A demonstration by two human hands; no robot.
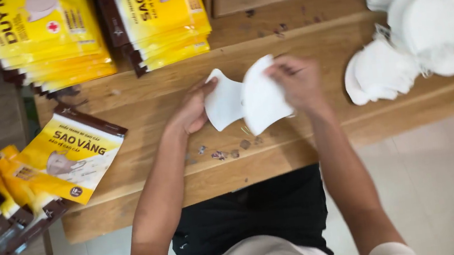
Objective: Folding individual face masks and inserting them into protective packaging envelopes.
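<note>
A white mask (247, 101) is held above the desk (149, 105) centre, left hand (193, 109) grip pinched on its left edge, right hand (297, 81) grip clamped on its top right. Yellow packets (72, 155) are seen left, w/ a loose mask pile (422, 28) far right.

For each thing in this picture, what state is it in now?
White mask: held up off the table, spread between both hands.
Left hand: gripping the mask's left edge.
Right hand: pinching its right side.
Pile of white masks: loose, unpacked.
Yellow packets: flat, stacked, some overhanging the wooden table.
</note>
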